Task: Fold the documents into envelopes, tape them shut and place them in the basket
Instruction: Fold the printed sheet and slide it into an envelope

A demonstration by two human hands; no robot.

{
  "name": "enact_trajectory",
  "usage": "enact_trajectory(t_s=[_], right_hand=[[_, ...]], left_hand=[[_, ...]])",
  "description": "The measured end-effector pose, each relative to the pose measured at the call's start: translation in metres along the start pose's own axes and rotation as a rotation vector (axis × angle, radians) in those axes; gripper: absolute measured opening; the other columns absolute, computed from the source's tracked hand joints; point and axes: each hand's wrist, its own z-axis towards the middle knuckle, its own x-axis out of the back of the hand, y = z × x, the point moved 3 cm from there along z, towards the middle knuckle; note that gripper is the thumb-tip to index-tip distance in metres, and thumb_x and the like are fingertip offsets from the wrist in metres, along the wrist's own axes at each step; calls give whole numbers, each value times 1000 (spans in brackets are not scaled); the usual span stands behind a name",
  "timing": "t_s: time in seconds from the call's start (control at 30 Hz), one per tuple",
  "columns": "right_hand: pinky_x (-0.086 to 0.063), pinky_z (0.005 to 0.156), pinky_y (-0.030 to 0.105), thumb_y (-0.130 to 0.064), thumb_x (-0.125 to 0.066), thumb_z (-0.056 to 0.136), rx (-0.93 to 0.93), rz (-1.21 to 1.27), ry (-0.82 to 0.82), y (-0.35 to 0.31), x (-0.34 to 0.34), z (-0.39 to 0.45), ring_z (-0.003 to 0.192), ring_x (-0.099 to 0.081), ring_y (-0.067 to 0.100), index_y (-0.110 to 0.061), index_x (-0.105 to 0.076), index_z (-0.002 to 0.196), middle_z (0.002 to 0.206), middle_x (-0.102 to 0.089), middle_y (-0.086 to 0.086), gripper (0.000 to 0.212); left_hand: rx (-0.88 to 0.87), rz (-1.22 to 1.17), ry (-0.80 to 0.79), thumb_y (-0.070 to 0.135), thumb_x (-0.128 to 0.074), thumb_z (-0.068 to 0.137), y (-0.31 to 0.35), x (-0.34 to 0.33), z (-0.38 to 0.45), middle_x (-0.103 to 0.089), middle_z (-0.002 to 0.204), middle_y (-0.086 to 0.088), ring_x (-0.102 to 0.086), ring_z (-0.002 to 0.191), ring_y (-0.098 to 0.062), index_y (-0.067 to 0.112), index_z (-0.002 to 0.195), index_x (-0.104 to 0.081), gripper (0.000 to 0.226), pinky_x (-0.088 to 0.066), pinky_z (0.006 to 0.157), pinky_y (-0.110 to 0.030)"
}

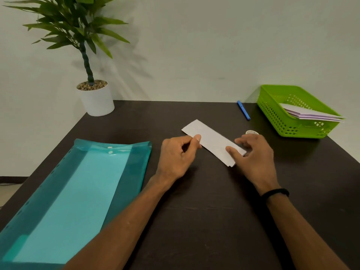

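left hand point(175, 152) — fingers curled, pinching; right hand point(251, 152) — fingers spread, pressing

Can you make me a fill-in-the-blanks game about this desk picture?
1. The basket is colored ____.
2. The pen beside the basket is ____.
3. Both hands, left hand and right hand, touch the folded ____.
4. The plant's pot is ____.

Missing words: green; blue; paper; white
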Motion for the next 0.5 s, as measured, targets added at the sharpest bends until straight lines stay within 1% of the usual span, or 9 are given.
enact_trajectory(t_s=[0.07,0.1,0.17,0.23,0.37,0.43,0.5], right_hand=[[-43,98,30,-33,-87,84,42,-91,-21,-1,-5,-2,126,-47,19,-19,-76,110,132,-55,2,32],[-39,97,29,-33,-87,84,63,-122,-28,0,-7,-2,127,-45,20,-18,-77,108,133,-55,3,30],[-37,95,27,-33,-85,85,96,-136,-33,-2,-8,-3,126,-46,21,-17,-77,105,128,-59,3,27],[-39,91,28,-32,-83,87,145,-113,-18,-6,-9,-5,119,-51,21,-17,-77,101,120,-63,1,22],[-54,86,36,-30,-82,89,220,-64,-15,-15,-11,-9,105,-57,13,-18,-76,96,111,-67,-2,15],[-56,84,37,-28,-81,90,259,-41,-19,-20,-13,-12,102,-60,13,-18,-76,96,108,-68,-2,13],[-57,84,38,-27,-79,91,295,-48,-40,-25,-17,-17,102,-61,14,-17,-76,98,107,-70,-1,12]], left_hand=[[-11,24,-3,37,-60,105,0,0,-1,-62,57,12,-61,52,-15,16,85,-80,36,-51,53,-35],[-15,28,1,37,-60,105,0,0,0,-62,57,13,-61,52,-15,16,84,-80,36,-51,53,-35],[-15,41,1,38,-59,105,0,0,0,-62,57,15,-62,53,-13,16,85,-80,36,-52,54,-34],[-15,55,-6,39,-59,104,-1,-1,0,-62,58,14,-62,52,-13,17,86,-80,36,-53,54,-35],[-18,86,-32,40,-59,104,0,-3,0,-64,60,15,-64,55,-13,19,88,-80,34,-55,57,-35],[-16,98,-43,40,-60,104,0,-4,0,-63,60,17,-64,55,-11,19,88,-80,33,-56,58,-33],[-6,107,-43,39,-60,104,-1,-4,1,-62,59,17,-64,55,-11,18,87,-81,34,-56,58,-31]])
